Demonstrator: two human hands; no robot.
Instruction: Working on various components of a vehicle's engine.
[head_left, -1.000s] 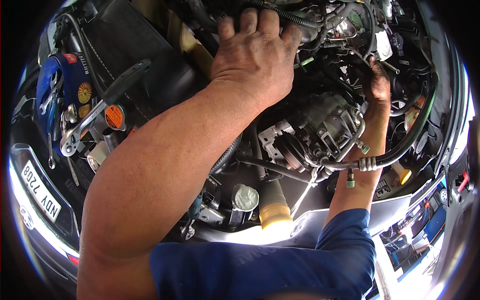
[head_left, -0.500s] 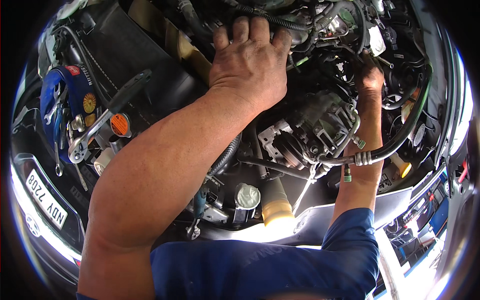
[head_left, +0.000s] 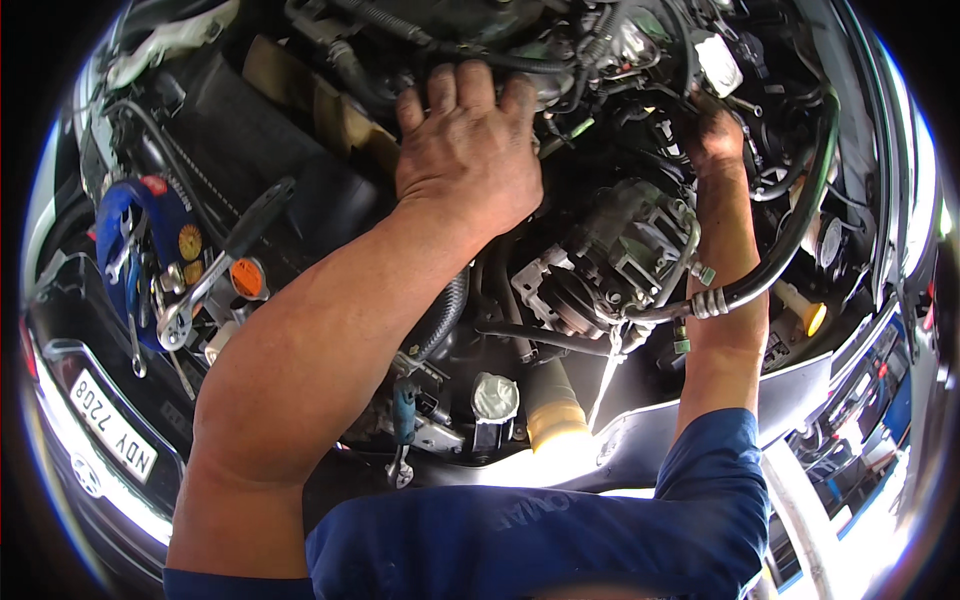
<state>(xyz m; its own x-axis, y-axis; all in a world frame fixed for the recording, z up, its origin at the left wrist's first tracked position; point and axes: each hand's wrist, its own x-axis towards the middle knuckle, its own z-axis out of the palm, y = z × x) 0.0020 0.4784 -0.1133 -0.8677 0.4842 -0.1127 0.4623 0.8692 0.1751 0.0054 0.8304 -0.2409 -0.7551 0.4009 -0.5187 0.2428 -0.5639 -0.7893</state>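
Observation:
My left hand (head_left: pixel 465 150) lies back up on the engine, fingers a little spread and resting just below a black corrugated hose (head_left: pixel 500 60). Its fingertips and whatever is under the palm are hidden. Deep in the right side of the engine bay is my right hand (head_left: pixel 717 138), beside a shiny silvery piece (head_left: pixel 718 66); hoses and shadow cover its fingers. Between my forearms sits a metal compressor (head_left: pixel 630 235) with a pulley, a pale cord (head_left: pixel 604 390) hanging below it. A thick black hose (head_left: pixel 800 235) with a crimped metal collar crosses over my right forearm.
To the left, a ratchet (head_left: pixel 215 275) lies by a blue cushioned holder (head_left: pixel 120 215) with several wrenches. A blue-handled ratchet (head_left: pixel 403 415) rests near the front edge. A glowing work light (head_left: pixel 555 425) stands in front of the compressor. An orange-labelled cap (head_left: pixel 247 279) is left of my forearm.
The view has shifted slightly, so both hands sit a little further left in the picture. Each hand stays at the same spot on the engine; nothing has visibly been picked up or let go.

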